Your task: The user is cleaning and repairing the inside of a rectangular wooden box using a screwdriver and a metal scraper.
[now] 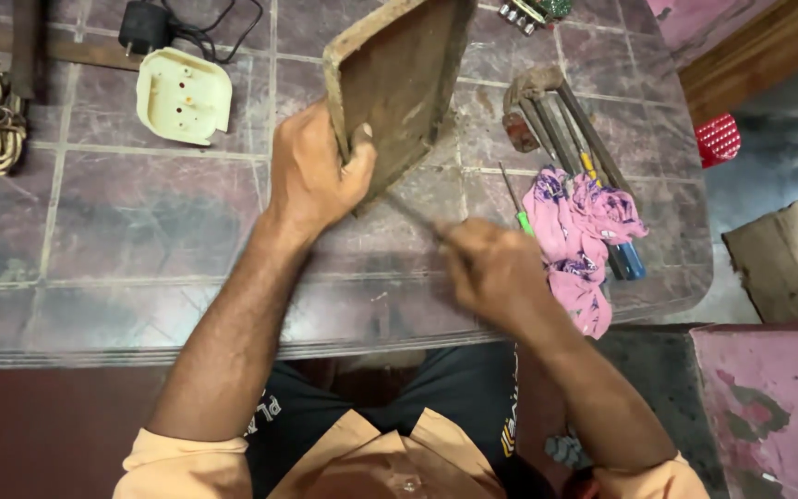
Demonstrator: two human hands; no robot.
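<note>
Both hands [311,171] [491,273] on tilted metal plate [404,74]

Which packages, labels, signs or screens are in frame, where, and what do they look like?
No packages, signs or screens.
Shirt print: pale letters on the dark cloth at the person's lap, bottom centre, partly hidden.
Second print: yellow-and-white mark on the same cloth, beside the right forearm.

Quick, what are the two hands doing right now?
Left hand: closed, gripping the dirty brown tray by its edge.
Right hand: closed around a thin tool, blurred.
</note>
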